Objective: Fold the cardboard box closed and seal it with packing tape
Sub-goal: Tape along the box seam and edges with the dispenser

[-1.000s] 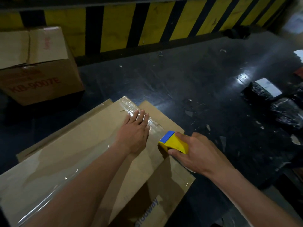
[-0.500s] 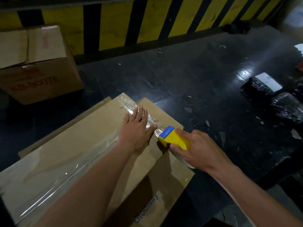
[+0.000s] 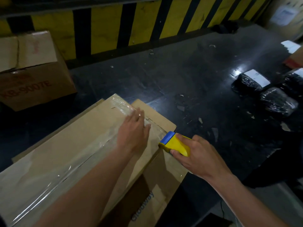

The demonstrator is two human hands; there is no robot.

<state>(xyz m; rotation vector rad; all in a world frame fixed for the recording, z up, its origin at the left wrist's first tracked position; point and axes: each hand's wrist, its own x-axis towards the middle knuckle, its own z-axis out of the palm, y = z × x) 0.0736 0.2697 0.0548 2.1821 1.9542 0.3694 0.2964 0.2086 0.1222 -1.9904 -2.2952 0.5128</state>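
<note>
Box: the cardboard box [image 3: 68, 154] lay flaps shut on the dark floor [image 3: 205, 89]
Tape: a clear strip [image 3: 54, 176] ran along the seam
Left hand [image 3: 133, 131]: open, flat on the tape
Right hand [image 3: 195, 154]: gripped the yellow dispenser [image 3: 174, 143] at the box edge
Advice: press firmly, tear cleanly

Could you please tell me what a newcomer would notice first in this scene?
Probably the yellow-and-blue tape dispenser, gripped by the right hand at the cardboard box's right edge. The left hand presses flat on the clear tape. Behind runs a yellow-and-black striped barrier.
</note>
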